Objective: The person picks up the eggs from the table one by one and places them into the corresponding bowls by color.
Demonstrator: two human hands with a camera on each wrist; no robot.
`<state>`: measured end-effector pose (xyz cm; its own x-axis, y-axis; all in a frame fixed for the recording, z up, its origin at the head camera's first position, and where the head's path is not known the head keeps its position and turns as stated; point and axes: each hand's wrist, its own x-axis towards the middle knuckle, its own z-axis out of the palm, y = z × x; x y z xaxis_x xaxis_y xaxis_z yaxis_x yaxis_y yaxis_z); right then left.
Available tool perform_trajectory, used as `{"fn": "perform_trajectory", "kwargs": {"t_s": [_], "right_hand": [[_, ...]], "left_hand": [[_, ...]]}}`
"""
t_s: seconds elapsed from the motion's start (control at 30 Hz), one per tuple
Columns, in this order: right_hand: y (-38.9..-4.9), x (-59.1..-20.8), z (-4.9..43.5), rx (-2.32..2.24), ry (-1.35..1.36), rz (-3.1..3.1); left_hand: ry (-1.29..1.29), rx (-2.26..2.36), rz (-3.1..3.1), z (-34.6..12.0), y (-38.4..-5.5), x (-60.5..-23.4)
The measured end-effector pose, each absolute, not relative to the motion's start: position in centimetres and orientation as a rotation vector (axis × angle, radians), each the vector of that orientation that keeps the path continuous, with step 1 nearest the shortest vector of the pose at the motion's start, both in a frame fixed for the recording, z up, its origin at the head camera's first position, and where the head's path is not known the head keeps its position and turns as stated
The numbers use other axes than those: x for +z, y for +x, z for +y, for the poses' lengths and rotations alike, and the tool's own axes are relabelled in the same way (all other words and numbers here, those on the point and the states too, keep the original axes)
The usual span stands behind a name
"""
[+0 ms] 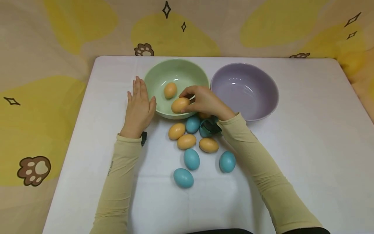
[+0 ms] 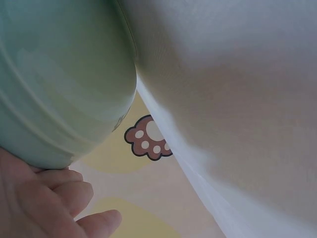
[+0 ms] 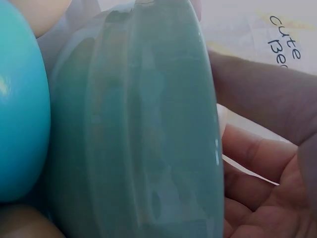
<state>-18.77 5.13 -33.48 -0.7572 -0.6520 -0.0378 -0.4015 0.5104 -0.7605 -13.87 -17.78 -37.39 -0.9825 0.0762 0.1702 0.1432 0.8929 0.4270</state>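
A green bowl [image 1: 175, 70] stands at the back of the table with one orange egg [image 1: 170, 90] lying inside. My right hand [image 1: 205, 102] reaches over its near right rim and holds a second orange egg [image 1: 180, 105] between thumb and fingers, just inside the bowl. Flat against the bowl's left side is my left hand [image 1: 138, 109], its fingers straight and pointing away from me. The left wrist view has the fingers [image 2: 54, 198] at the green bowl's outer wall [image 2: 64, 99]. In the right wrist view the bowl's wall [image 3: 148, 124] hides the held egg.
A purple bowl [image 1: 245, 94] sits right of the green one. Several orange eggs [image 1: 208, 145] and blue eggs [image 1: 191, 159] lie loose on the white table [image 1: 157, 201] in front of the green bowl. My right forearm covers part of that group. A patterned cloth [image 1: 190, 35] hangs behind.
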Motion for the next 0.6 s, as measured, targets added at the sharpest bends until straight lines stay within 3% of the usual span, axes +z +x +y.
{"fn": "perform_trajectory", "kwargs": {"t_s": [0.6], "right_hand": [[-19.05, -33.18, 5.41, -0.911, -1.076, 2.407]], "left_hand": [[-0.172, -0.675, -2.909, -17.71, -13.8, -37.22]]}}
